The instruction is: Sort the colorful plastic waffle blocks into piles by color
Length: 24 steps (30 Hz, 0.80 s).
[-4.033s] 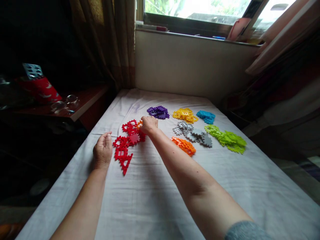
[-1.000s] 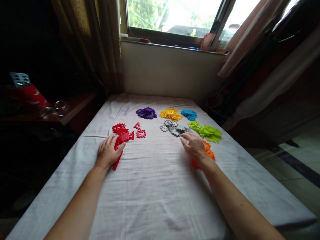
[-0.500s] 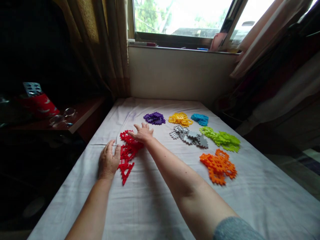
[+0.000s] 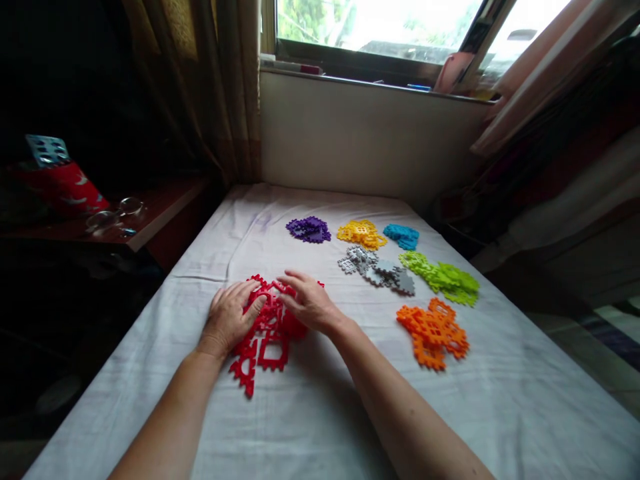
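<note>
Several red toothed plastic building pieces (image 4: 273, 352) lie heaped on the pale sheet, some of them with square or triangular openings. My left hand (image 4: 231, 317) rests against the heap's left side, its fingers stretched out over the upper edge. From the right, my right hand (image 4: 311, 301) lies over the pile with fingers extended, covering part of it. Both palms face inward around the red pieces, and neither hand grips a single piece that I can see.
Sorted heaps of similar pieces lie beyond and to the right: purple (image 4: 309, 229), yellow (image 4: 361, 233), blue (image 4: 403, 235), grey (image 4: 377, 270), lime green (image 4: 443, 277) and orange (image 4: 434, 333). At left, a dark wooden desk (image 4: 165, 207) holds glasses (image 4: 116, 215) and a red container (image 4: 65, 189).
My right hand has come nearer and lower, now beside the left hand. The red pieces have been drawn together into a tighter heap, slightly closer to me.
</note>
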{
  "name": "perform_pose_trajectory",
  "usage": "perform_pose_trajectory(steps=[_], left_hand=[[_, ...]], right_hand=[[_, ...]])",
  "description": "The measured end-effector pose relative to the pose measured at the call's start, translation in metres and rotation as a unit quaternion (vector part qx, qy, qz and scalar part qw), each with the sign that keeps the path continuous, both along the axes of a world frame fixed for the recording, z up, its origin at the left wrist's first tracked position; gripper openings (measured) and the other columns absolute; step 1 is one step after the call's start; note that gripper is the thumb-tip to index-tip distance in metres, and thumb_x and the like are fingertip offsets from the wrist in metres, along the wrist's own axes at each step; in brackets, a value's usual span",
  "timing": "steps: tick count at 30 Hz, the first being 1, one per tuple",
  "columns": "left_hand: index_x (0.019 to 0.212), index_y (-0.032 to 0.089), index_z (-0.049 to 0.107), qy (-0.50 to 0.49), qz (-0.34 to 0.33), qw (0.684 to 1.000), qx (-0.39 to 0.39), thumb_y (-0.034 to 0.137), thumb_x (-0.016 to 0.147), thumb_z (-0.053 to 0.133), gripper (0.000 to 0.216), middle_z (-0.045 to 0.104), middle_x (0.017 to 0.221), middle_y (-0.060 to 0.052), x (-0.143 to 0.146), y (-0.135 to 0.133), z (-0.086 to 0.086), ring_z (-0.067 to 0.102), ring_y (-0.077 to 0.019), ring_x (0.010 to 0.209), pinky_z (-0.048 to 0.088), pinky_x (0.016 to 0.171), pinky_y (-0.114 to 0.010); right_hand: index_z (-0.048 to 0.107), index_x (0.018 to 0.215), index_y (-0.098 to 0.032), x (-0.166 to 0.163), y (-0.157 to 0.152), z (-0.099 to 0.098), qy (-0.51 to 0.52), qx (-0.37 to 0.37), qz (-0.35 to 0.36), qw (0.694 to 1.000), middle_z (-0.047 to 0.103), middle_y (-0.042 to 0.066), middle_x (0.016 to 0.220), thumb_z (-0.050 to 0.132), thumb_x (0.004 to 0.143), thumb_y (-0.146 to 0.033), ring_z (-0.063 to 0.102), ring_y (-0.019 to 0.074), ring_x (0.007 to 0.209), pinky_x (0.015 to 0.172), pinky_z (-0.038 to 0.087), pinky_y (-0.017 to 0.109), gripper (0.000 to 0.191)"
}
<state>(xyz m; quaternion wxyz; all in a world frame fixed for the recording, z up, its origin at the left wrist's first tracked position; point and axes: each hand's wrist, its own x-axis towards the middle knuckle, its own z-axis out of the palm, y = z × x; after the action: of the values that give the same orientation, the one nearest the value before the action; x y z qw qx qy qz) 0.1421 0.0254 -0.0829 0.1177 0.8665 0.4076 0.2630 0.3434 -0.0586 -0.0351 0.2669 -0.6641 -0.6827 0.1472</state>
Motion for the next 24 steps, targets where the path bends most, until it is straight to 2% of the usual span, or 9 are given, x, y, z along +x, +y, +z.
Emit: perform_pose_trajectory(steps=[2,4,7,11,13,16,19,21,24], left_hand=[[0.117,0.023,0.069,-0.015,-0.035,0.999,-0.016,0.058,0.093,0.04,0.051,0.071,0.124,-0.009,0.001,-0.003,0.005,0.061,-0.0257,0.121,0.041,0.111,-0.046],[0.111,0.022,0.071,-0.046,-0.042,0.997,-0.035,0.057,0.092,0.041,0.05,0.073,0.119,-0.008,0.002,-0.005,0.01,0.065,-0.0232,0.115,0.046,0.107,-0.04],[0.107,0.021,0.071,-0.085,-0.003,0.995,-0.049,0.057,0.091,0.041,0.049,0.074,0.116,-0.008,-0.001,-0.004,0.016,0.067,-0.0214,0.111,0.049,0.103,-0.035],[0.102,0.021,0.071,-0.111,0.049,0.993,-0.011,0.055,0.089,0.042,0.047,0.074,0.114,-0.008,-0.007,0.0,0.019,0.067,-0.0219,0.109,0.05,0.102,-0.035],[0.101,0.02,0.071,-0.119,0.069,0.99,0.008,0.053,0.09,0.042,0.045,0.075,0.112,-0.009,-0.01,0.004,0.019,0.068,-0.0218,0.107,0.051,0.101,-0.035],[0.1,0.021,0.071,-0.123,0.105,0.987,0.006,0.05,0.09,0.042,0.043,0.075,0.11,-0.008,-0.013,0.01,0.018,0.068,-0.0218,0.106,0.052,0.099,-0.034],[0.101,0.022,0.072,-0.117,0.129,0.985,-0.013,0.05,0.09,0.041,0.044,0.075,0.112,-0.007,-0.017,0.014,0.013,0.068,-0.0217,0.107,0.052,0.099,-0.033],[0.106,0.022,0.071,-0.104,0.125,0.986,-0.019,0.052,0.091,0.039,0.046,0.074,0.115,-0.007,-0.018,0.016,0.009,0.067,-0.0218,0.109,0.05,0.1,-0.034],[0.12,0.023,0.068,-0.035,0.08,0.996,-0.013,0.055,0.091,0.041,0.051,0.068,0.13,-0.009,-0.017,0.015,0.001,0.06,-0.0246,0.123,0.043,0.11,-0.041]], right_hand=[[0.065,0.127,-0.026,0.022,-0.014,0.002,0.017,0.005,-0.066,0.998,0.063,0.006,0.134,0.05,0.095,-0.027,0.06,0.0179,0.121,0.102,0.047,0.032,0.036],[0.066,0.125,-0.026,0.042,-0.025,0.002,-0.011,-0.022,-0.105,0.994,0.067,0.006,0.127,0.057,0.091,-0.027,0.062,0.0199,0.115,0.1,0.048,0.033,0.035],[0.066,0.126,-0.024,0.058,-0.032,-0.001,-0.08,-0.066,-0.095,0.99,0.066,0.008,0.13,0.07,0.082,-0.031,0.059,0.0239,0.119,0.102,0.044,0.035,0.045],[0.072,0.112,-0.026,0.06,-0.029,0.002,-0.13,-0.089,-0.089,0.984,0.071,0.006,0.114,0.066,0.086,-0.033,0.062,0.0222,0.108,0.093,0.046,0.031,0.028],[0.073,0.109,-0.025,0.063,-0.024,0.006,-0.139,-0.095,-0.111,0.979,0.071,0.007,0.109,0.065,0.087,-0.038,0.064,0.0225,0.104,0.088,0.047,0.03,0.027],[0.071,0.115,-0.025,0.071,-0.01,0.008,-0.152,-0.076,-0.164,0.972,0.071,0.01,0.112,0.062,0.089,-0.043,0.063,0.0239,0.103,0.088,0.047,0.032,0.032],[0.071,0.116,-0.025,0.075,0.006,-0.002,-0.16,-0.047,-0.198,0.966,0.07,0.01,0.115,0.06,0.091,-0.043,0.062,0.0248,0.105,0.09,0.046,0.034,0.032],[0.07,0.118,-0.025,0.074,0.013,-0.012,-0.154,-0.036,-0.208,0.965,0.068,0.011,0.122,0.06,0.091,-0.043,0.06,0.0261,0.11,0.094,0.046,0.036,0.034],[0.067,0.127,-0.027,0.067,0.017,-0.016,-0.136,-0.021,-0.195,0.971,0.06,0.01,0.138,0.057,0.091,-0.037,0.055,0.0281,0.121,0.101,0.043,0.041,0.038]])
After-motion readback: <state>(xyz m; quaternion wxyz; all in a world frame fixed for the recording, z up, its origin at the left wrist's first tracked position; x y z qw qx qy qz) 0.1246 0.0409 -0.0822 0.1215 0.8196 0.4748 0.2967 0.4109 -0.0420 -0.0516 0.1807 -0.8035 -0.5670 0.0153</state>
